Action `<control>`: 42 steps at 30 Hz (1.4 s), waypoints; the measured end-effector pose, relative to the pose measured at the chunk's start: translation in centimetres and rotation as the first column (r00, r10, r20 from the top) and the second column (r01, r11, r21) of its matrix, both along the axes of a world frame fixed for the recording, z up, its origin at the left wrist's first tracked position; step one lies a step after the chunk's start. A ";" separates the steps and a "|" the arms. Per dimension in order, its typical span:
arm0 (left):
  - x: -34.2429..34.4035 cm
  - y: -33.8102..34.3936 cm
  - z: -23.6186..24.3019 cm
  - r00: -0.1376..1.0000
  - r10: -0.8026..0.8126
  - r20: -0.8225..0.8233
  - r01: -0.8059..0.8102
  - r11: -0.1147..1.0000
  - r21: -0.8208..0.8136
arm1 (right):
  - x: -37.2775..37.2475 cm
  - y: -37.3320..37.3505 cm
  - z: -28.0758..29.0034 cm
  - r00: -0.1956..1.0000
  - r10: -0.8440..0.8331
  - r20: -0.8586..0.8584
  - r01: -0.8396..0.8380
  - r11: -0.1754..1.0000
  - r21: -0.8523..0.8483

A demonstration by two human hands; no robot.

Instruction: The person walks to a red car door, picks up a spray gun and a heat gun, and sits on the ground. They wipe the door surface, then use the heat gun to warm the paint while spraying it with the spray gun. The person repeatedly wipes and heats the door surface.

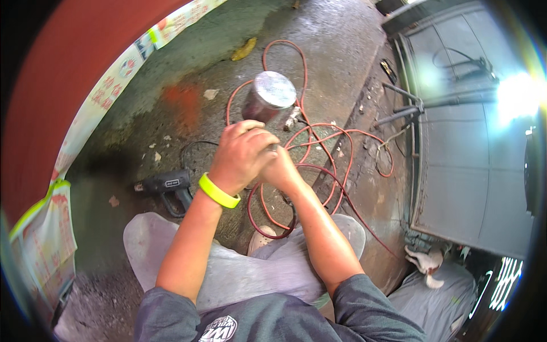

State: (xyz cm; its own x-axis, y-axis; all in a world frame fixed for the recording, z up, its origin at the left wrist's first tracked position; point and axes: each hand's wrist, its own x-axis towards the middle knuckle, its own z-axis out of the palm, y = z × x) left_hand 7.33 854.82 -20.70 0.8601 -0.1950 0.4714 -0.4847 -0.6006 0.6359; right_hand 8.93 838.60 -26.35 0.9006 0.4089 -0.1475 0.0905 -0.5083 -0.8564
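Note:
In front of me a round metal cup (272, 91) with a shiny silver lid is held up above the ground, its side dark and reflective. My left hand (241, 151), with a yellow-green wristband (219, 191), is closed at the cup's lower end, its fingers curled. Against it, partly covered by the left fingers, my right hand (278, 167) is closed too. A small bit of metal shows between the hands, but most of what they grip is hidden. Just right of the cup is a metal hose fitting (292, 118).
Red hose (348, 148) lies in loops over the wet concrete ahead and to the right. A black heat gun (166, 183) rests left of my knees. Grey metal panels (456, 188) stand at right, with a cat (426, 262) near their foot. A red surface (74, 74) curves along the left.

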 end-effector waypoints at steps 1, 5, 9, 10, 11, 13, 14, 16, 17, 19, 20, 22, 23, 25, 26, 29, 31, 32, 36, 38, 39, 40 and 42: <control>-0.1 0.1 0.2 1.000 -0.002 0.000 0.002 1.000 -0.003 | 0.1 0.4 0.9 0.991 -0.038 -0.129 0.035 0.999 -0.026; -0.1 -0.1 1.0 1.000 0.019 0.019 -0.020 1.000 0.024 | 0.1 0.9 3.4 0.986 -0.039 -0.162 0.047 0.998 0.043; -0.1 0.2 1.1 0.999 0.020 0.025 -0.020 1.000 0.016 | 0.0 1.2 4.7 0.986 -0.041 -0.161 0.050 0.997 0.054; -0.2 0.2 1.2 1.000 0.019 0.025 -0.019 1.000 0.020 | 0.0 1.2 4.8 0.986 -0.039 -0.160 0.048 0.997 0.052; -0.2 0.3 1.3 1.000 0.018 0.024 -0.019 1.000 0.025 | 0.0 1.2 4.9 0.986 -0.040 -0.160 0.049 0.997 0.054; -0.2 0.3 1.3 0.999 0.022 0.027 -0.023 0.999 0.029 | 0.0 1.3 4.8 0.986 -0.039 -0.159 0.049 0.997 0.058; -0.2 0.3 1.2 0.999 0.024 0.032 -0.025 0.999 0.029 | 0.0 1.3 4.7 0.987 -0.040 -0.158 0.050 0.997 0.061; -0.2 0.2 1.2 0.999 0.024 0.026 -0.025 0.999 0.028 | 0.0 1.3 4.4 0.985 -0.044 -0.167 0.054 0.997 0.056; -0.2 0.2 1.4 1.000 0.024 0.017 -0.024 0.999 0.028 | 0.1 1.2 4.3 0.984 -0.046 -0.174 0.056 0.997 0.050; -0.2 0.2 1.5 1.000 0.028 0.010 -0.028 0.999 0.030 | 0.1 1.2 4.0 0.982 -0.050 -0.180 0.059 0.997 0.044; -0.2 0.1 1.4 0.999 0.030 0.012 -0.030 0.999 0.033 | 0.2 1.2 3.8 0.983 -0.053 -0.178 0.062 0.997 0.043; -0.3 0.1 1.4 0.999 0.034 0.016 -0.034 0.999 0.040 | 0.2 1.3 3.6 0.983 -0.057 -0.176 0.066 0.997 0.047; -0.3 0.2 1.4 0.999 0.035 0.020 -0.036 0.998 0.045 | 0.3 1.3 3.6 0.983 -0.058 -0.174 0.068 0.996 0.052; -0.3 0.2 1.4 0.999 0.037 0.025 -0.038 0.998 0.053 | 0.3 1.3 3.4 0.983 -0.058 -0.173 0.068 0.996 0.058; -0.2 0.2 1.4 0.999 0.038 0.027 -0.039 0.998 0.057 | 0.3 1.2 3.2 0.983 -0.056 -0.173 0.067 0.996 0.059; -0.1 0.3 1.3 0.999 0.032 0.016 -0.033 0.997 0.063 | 0.4 1.3 3.3 0.981 -0.061 -0.183 0.071 0.996 0.049; -0.1 0.3 1.3 1.000 0.027 0.007 -0.027 0.997 0.068 | 0.4 1.3 3.4 0.981 -0.065 -0.185 0.073 0.997 0.039; 0.0 0.3 1.4 1.000 0.027 0.005 -0.027 0.997 0.073 | 0.4 1.3 3.2 0.981 -0.064 -0.181 0.072 0.997 0.036; 0.0 0.5 1.2 0.999 0.035 0.013 -0.036 0.997 0.073 | 0.5 1.5 3.4 0.975 -0.064 -0.214 0.070 0.997 0.024; 0.1 0.5 1.1 1.000 0.027 0.006 -0.027 0.998 0.064 | 0.6 1.4 2.9 0.973 -0.067 -0.222 0.073 0.997 0.019; 0.2 0.6 1.1 1.000 0.028 0.000 -0.028 0.998 0.063 | 0.7 1.6 2.2 0.973 -0.063 -0.224 0.069 0.997 0.020; 0.2 0.5 1.1 1.000 0.024 -0.007 -0.024 0.997 0.068 | 0.7 1.5 1.2 0.986 -0.066 -0.155 0.076 0.995 0.058; 0.2 0.1 0.9 1.000 0.018 -0.022 -0.017 0.997 0.076 | 0.5 1.1 -0.9 0.997 -0.078 -0.017 0.080 0.988 0.134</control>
